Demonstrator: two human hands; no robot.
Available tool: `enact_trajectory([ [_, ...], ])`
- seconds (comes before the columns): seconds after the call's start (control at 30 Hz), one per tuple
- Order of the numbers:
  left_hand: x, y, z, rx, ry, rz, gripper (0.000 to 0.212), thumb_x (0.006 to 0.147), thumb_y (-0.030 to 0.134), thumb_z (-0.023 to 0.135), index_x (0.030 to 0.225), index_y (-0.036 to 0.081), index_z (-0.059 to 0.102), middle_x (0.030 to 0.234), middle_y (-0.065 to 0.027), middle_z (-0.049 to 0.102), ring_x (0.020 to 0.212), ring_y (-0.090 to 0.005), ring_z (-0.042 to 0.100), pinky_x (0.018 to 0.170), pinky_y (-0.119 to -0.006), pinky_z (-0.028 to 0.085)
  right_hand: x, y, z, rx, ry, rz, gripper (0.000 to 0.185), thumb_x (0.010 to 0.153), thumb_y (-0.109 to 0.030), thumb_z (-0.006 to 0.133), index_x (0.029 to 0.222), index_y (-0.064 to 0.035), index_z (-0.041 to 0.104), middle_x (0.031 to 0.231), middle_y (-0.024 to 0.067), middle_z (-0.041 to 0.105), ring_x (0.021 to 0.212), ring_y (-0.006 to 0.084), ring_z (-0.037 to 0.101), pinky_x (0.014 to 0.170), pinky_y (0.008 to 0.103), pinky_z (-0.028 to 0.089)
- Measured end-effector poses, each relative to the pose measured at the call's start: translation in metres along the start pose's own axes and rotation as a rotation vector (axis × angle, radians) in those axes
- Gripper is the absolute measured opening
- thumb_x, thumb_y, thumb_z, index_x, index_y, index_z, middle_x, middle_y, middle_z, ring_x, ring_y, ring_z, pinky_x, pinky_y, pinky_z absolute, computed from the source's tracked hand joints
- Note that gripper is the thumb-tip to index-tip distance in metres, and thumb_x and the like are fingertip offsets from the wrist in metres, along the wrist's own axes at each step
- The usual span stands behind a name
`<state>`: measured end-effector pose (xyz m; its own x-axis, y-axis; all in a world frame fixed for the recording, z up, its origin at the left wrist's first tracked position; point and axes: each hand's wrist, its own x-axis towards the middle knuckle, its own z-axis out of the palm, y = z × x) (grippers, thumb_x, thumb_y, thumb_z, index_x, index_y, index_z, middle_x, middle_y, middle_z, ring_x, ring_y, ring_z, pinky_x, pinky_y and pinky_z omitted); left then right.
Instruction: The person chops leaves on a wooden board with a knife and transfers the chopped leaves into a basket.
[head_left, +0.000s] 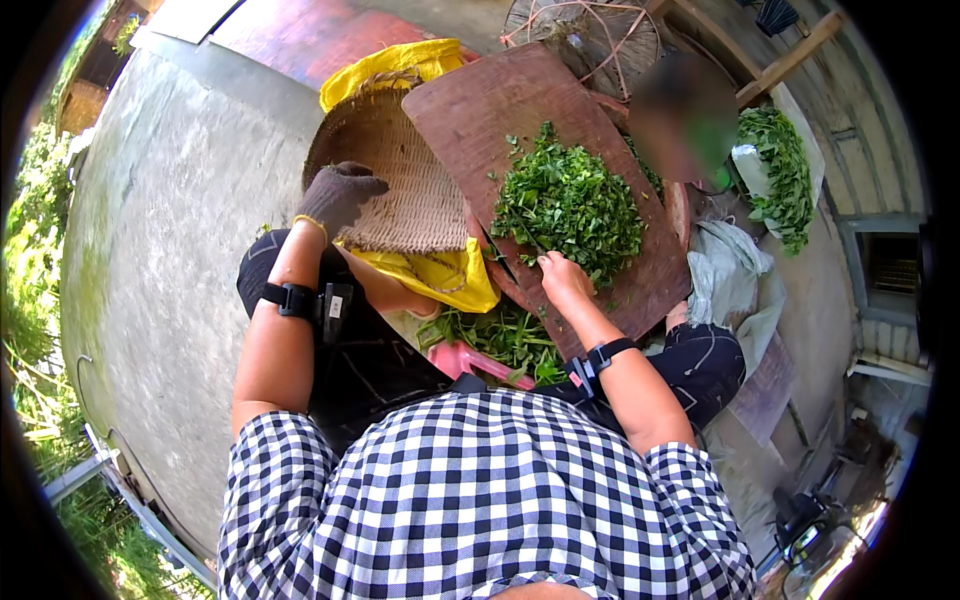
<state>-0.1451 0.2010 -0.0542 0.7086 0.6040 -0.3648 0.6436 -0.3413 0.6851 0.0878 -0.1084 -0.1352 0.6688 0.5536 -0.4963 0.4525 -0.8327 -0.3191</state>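
Note:
My left hand (339, 199), in a dark grey knit glove, is over the near left rim of a woven basket (420, 195). Whether its curled fingers grip that rim I cannot tell. The basket stands inside a yellow woven sack (469, 277), and its visible inner wall is bare. To its right, a brown wooden board (480, 112) slants across, bearing a heap of chopped green leaves (570, 202). At the heap's near edge, my bare right hand (564, 279) is closed around what looks like a knife (534, 244), its blade mostly buried in leaves.
Uncut green stalks (495, 334) lie below the board beside a pink plastic stool (469, 361). At right are a pale woven sack (727, 270) and leafy greens (784, 180). A blurred person (682, 120) is beyond the board, near a tied round bundle (577, 37).

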Motion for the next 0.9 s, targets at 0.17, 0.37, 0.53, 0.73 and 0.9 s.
enact_trajectory([
  [0.17,-0.005,0.033,-0.003,-0.144,0.011,-0.167,0.041,0.066,0.005,0.065,0.106,0.014,0.067,0.099,-0.0090,0.062,0.076,-0.0215,0.062,0.060,-0.029,0.054,0.010,0.001,-0.021,0.186,-0.158,0.063,0.034,0.090,-0.039,0.044,0.099,-0.0116,0.062,0.087,0.0147,0.066,0.083,0.0365,0.060,0.072,0.0476,0.046],
  [0.37,0.007,-0.027,0.007,0.034,0.105,0.339,0.039,0.073,0.029,0.072,0.104,0.006,0.065,0.082,-0.0072,0.064,0.064,-0.0169,0.059,0.053,-0.028,0.049,0.011,-0.002,-0.007,-0.024,-0.015,-0.023,0.034,0.092,-0.038,0.040,0.101,-0.0117,0.060,0.094,0.0142,0.066,0.090,0.0384,0.060,0.074,0.0475,0.047],
  [0.53,0.001,0.002,0.003,-0.017,-0.001,-0.034,0.040,0.069,0.000,0.063,0.105,0.017,0.068,0.102,-0.0086,0.062,0.079,-0.0215,0.063,0.061,-0.029,0.054,0.028,-0.010,-0.023,0.013,-0.159,-0.012,0.036,0.094,-0.039,0.038,0.097,-0.0097,0.059,0.073,0.0102,0.062,0.048,0.0256,0.059,0.055,0.0399,0.050],
  [0.73,0.002,0.008,0.002,-0.036,-0.002,-0.030,0.035,0.073,0.000,0.062,0.103,0.016,0.069,0.103,-0.0076,0.062,0.074,-0.0200,0.063,0.059,-0.028,0.054,0.028,-0.005,-0.020,-0.067,0.019,-0.052,0.036,0.092,-0.038,0.042,0.098,-0.0094,0.063,0.089,0.0142,0.066,0.076,0.0349,0.064,0.072,0.0462,0.049],
  [0.9,-0.001,0.033,0.000,-0.238,0.026,-0.396,0.037,0.069,0.000,0.064,0.102,0.015,0.068,0.100,-0.0074,0.062,0.075,-0.0202,0.062,0.059,-0.029,0.053,0.020,0.001,-0.052,0.059,-0.207,0.025,0.035,0.091,-0.038,0.043,0.096,-0.0090,0.062,0.087,0.0159,0.066,0.075,0.0351,0.064,0.070,0.0450,0.048],
])
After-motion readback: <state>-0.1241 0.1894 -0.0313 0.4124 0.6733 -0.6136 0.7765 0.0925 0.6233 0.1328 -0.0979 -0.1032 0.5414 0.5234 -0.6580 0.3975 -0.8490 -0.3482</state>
